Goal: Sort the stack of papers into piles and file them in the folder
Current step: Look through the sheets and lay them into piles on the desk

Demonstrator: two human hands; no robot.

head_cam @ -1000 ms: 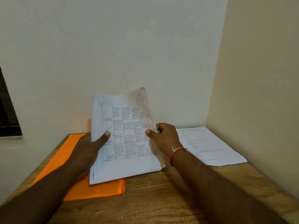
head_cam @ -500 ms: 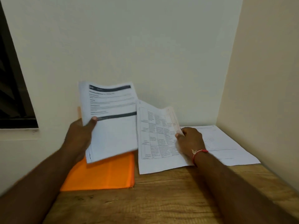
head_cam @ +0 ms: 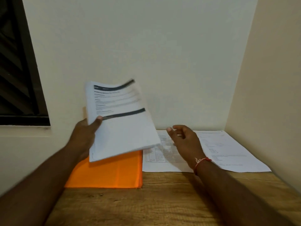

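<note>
My left hand (head_cam: pixel 84 136) grips a stack of white papers (head_cam: pixel 123 128) by its left edge, thumb on top, lifted and tilted above the orange folder (head_cam: pixel 107 173). The top sheet shows two dark bands and blurred text. A sheet printed with a table (head_cam: pixel 162 159) lies flat on the wooden table just right of the folder. My right hand (head_cam: pixel 185 142) hovers over that sheet with fingers loosely spread and nothing in it. Another printed sheet (head_cam: pixel 231 152) lies further right, near the side wall.
The wooden table (head_cam: pixel 162 201) sits in a corner, with a white wall behind and a cream wall (head_cam: pixel 268 79) on the right. A dark window (head_cam: pixel 14 70) is at the upper left.
My right hand has let go of the table sheet, which now lies flat on the table. The left hand has swung the stack slightly to the right.
</note>
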